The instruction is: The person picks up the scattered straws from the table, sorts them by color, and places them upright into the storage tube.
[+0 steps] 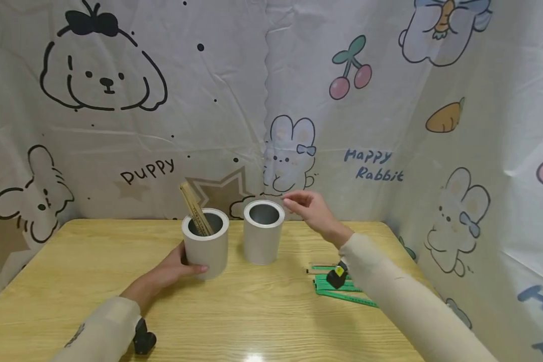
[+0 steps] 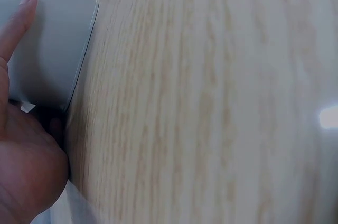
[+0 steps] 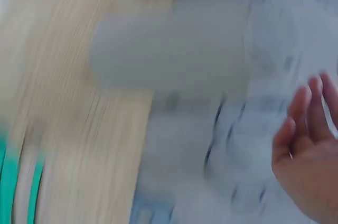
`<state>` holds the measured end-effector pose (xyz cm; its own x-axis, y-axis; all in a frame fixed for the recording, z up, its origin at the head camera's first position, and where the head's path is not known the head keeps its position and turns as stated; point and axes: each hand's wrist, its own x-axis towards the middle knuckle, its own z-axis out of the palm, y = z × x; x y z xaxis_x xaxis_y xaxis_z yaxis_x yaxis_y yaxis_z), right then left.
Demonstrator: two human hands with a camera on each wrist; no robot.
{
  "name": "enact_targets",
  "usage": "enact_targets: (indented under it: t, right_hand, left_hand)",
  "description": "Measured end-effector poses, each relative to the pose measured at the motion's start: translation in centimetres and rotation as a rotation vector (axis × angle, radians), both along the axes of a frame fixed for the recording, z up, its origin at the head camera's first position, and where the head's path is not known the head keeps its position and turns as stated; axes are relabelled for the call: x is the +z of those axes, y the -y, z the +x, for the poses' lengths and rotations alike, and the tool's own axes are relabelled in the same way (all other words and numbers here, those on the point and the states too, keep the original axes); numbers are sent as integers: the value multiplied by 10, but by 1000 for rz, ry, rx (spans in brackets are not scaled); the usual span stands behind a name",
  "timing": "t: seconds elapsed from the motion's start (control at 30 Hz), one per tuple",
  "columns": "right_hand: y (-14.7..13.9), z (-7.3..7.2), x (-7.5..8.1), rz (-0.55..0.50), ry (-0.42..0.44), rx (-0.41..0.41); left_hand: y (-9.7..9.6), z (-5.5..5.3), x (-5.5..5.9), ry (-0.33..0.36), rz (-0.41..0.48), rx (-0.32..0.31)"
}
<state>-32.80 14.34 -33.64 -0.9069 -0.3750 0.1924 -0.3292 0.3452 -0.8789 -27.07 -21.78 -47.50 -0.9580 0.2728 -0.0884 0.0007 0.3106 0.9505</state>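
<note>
A white pen holder (image 1: 212, 254) stands on the left with tan ruler-like sticks (image 1: 193, 207) leaning in it. My left hand (image 1: 174, 270) holds its lower left side, the thumb across the front; the other fingers are mostly hidden behind. In the left wrist view the thumb lies along the pen holder (image 2: 55, 49). To the right stands a second white pen holder (image 1: 261, 244), with nothing visible inside. Just right of its rim, my right hand (image 1: 314, 211) hovers in the air, fingers loosely bent, and the right wrist view shows nothing between them.
Green strips (image 1: 337, 285) and a tan one lie on the wooden table (image 1: 253, 317) at the right, partly behind the right sleeve (image 1: 389, 284). A printed cloth (image 1: 217, 100) hangs behind the table's far edge and along its sides.
</note>
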Motion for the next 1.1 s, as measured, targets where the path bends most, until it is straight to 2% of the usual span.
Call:
enact_targets:
  t: [0.13, 0.27, 0.37, 0.5, 0.67, 0.83, 1.0, 1.1]
  right_hand:
    - [-61, -12, -20, 202, 28, 22]
    - [-118, -19, -47, 333, 95, 22]
    - [-152, -20, -65, 389, 144, 32]
    - [-184, -17, -82, 422, 177, 43]
    - [-206, -13, -96, 447, 202, 30]
    - [-213, -13, -105, 466, 228, 38]
    - [-212, -11, -108, 495, 194, 76]
    - [-211, -11, -110, 497, 168, 69]
  left_hand:
    - [1, -1, -2, -5, 0, 3]
    - [1, -1, -2, -11, 4, 1]
    - [0, -1, -2, -8, 11, -1]
    - [-1, -1, -1, -9, 15, -5]
    - [1, 1, 0, -21, 20, -12]
    - [2, 0, 1, -29, 18, -16]
    - [2, -1, -1, -25, 21, -14]
    - [1, -1, -3, -20, 25, -6]
